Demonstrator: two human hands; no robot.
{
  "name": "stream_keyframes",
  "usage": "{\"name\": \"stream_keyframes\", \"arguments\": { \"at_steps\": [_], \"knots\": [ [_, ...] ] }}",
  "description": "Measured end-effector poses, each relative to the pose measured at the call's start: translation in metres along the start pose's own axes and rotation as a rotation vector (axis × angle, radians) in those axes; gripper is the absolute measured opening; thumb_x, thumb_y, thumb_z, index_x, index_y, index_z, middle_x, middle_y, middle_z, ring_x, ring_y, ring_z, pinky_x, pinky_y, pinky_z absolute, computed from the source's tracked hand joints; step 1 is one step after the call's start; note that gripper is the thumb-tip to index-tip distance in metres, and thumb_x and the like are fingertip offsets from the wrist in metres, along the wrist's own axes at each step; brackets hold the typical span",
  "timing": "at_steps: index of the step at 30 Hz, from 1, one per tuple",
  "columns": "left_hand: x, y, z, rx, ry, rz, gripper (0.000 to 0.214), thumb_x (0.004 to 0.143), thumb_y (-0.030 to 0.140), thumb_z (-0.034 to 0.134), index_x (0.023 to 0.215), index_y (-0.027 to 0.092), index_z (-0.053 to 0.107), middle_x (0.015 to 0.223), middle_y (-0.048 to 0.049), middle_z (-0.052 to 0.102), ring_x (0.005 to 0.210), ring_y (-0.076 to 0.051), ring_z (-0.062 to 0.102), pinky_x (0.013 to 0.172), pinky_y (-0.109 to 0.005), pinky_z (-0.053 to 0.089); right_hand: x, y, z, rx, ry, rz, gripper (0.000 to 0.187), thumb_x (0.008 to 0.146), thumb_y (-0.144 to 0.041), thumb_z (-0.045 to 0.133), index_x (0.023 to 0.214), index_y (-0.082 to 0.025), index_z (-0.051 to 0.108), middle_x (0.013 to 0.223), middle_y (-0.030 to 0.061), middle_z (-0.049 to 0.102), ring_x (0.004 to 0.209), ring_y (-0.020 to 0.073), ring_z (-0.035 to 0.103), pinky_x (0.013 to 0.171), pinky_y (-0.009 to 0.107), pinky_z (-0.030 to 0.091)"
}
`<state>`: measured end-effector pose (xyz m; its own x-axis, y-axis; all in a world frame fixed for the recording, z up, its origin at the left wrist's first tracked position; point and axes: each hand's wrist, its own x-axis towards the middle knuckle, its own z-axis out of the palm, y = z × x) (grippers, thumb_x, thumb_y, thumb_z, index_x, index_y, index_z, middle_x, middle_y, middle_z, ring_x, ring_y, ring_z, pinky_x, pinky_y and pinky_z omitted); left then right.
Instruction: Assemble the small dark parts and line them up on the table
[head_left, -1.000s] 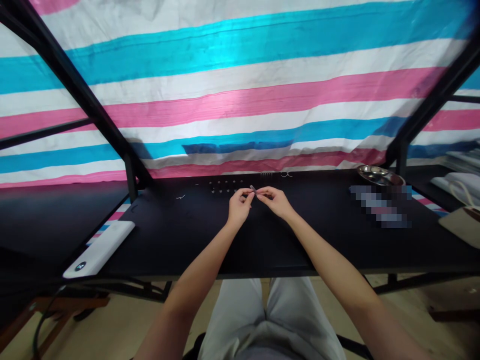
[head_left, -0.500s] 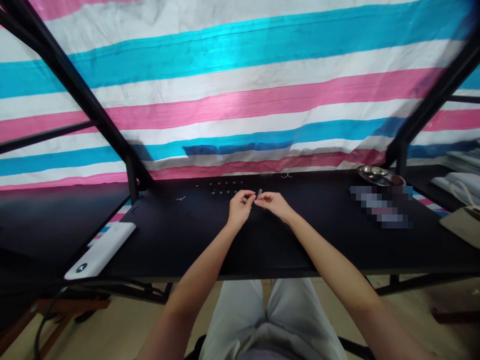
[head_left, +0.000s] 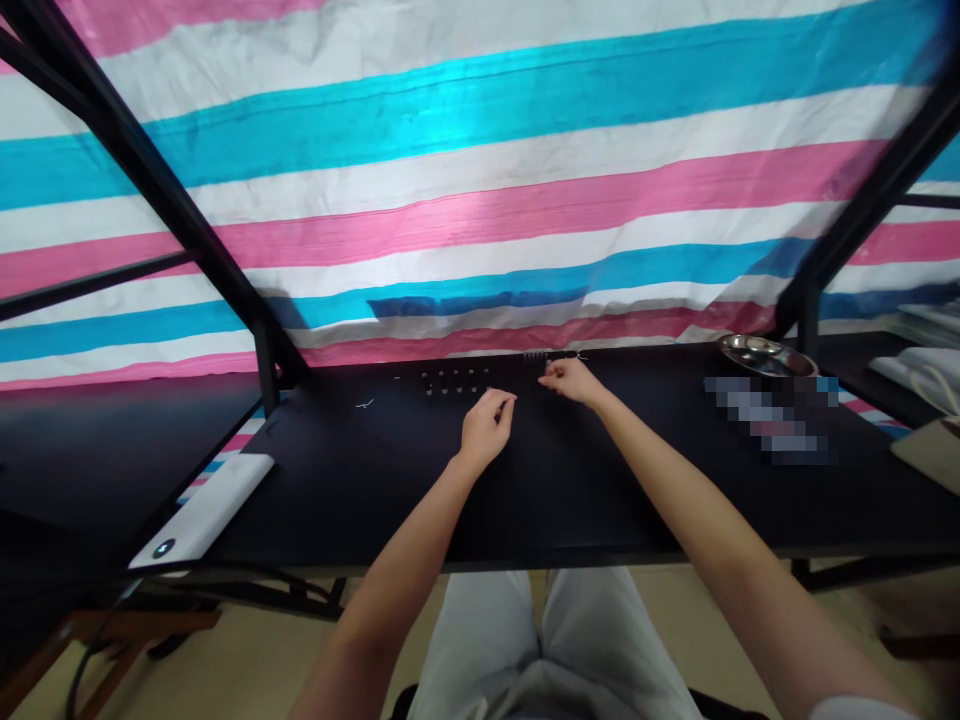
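My left hand [head_left: 487, 428] is over the middle of the black table, thumb and fingers pressed together; anything between them is too small to make out. Farther off and to the right, my right hand [head_left: 571, 382] pinches a small grey piece [head_left: 550, 367] at its fingertips. Just beyond that hand, a row of small grey metallic pieces [head_left: 535, 357] stands near the table's back edge. Several small round metallic parts [head_left: 457, 374] lie in two rows beyond my left hand. A thin white tie-like strand [head_left: 579, 356] lies behind my right hand.
The black table [head_left: 360, 490] carries a white oblong device [head_left: 206, 512] at its left edge and a shiny metal dish [head_left: 772, 357] at the back right. Another white strand [head_left: 364, 404] lies on the left. A striped sheet [head_left: 480, 220] hangs behind, between black frame posts.
My hands have moved apart. The right one has gone away from me and to the right with the grey piece, towards the grey row; the left stays near its place.
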<state>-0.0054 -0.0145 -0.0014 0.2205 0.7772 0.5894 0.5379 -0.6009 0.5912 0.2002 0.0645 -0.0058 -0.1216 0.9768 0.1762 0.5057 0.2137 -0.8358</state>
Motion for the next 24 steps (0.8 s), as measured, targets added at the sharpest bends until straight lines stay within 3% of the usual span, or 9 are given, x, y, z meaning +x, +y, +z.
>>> {"name": "stream_keyframes", "arguments": {
  "at_steps": [2,4,9,24],
  "knots": [
    [-0.001,0.0,0.0,0.027,-0.052,0.0,0.022,0.087,0.027,0.041,0.09,0.02,0.062,0.089,-0.0035,0.062,0.064,-0.01,0.052,0.066,-0.023,0.043,0.016,0.014,-0.008,-0.143,0.162,0.032,0.017,0.066,-0.029,0.064,0.059,-0.017,0.055,0.055,-0.0001,0.057,0.052,0.0115,0.051,0.055,0.025,0.04],
    [-0.002,0.0,0.0,0.04,-0.1,0.01,0.023,0.087,0.027,0.04,0.09,0.02,0.062,0.088,-0.0031,0.062,0.064,-0.01,0.053,0.065,-0.023,0.043,0.027,0.024,-0.013,-0.239,0.22,0.069,0.015,0.068,-0.027,0.062,0.059,-0.017,0.055,0.058,0.002,0.059,0.056,0.0131,0.054,0.057,0.025,0.04],
    [-0.004,-0.002,0.002,0.073,-0.17,0.028,0.025,0.087,0.028,0.039,0.09,0.021,0.063,0.082,-0.0025,0.061,0.064,-0.011,0.053,0.063,-0.022,0.042,0.042,0.035,-0.015,-0.354,0.228,0.132,0.012,0.07,-0.027,0.06,0.063,-0.017,0.057,0.064,0.0046,0.062,0.061,0.0149,0.056,0.059,0.025,0.039],
    [-0.005,0.002,0.002,0.04,-0.207,0.015,0.026,0.087,0.029,0.04,0.091,0.021,0.064,0.077,-0.0026,0.059,0.063,-0.011,0.052,0.062,-0.023,0.041,0.054,0.047,-0.012,-0.437,0.166,0.116,0.01,0.071,-0.028,0.062,0.071,-0.017,0.061,0.072,0.0057,0.065,0.067,0.0162,0.058,0.06,0.025,0.039]
  ]
}}
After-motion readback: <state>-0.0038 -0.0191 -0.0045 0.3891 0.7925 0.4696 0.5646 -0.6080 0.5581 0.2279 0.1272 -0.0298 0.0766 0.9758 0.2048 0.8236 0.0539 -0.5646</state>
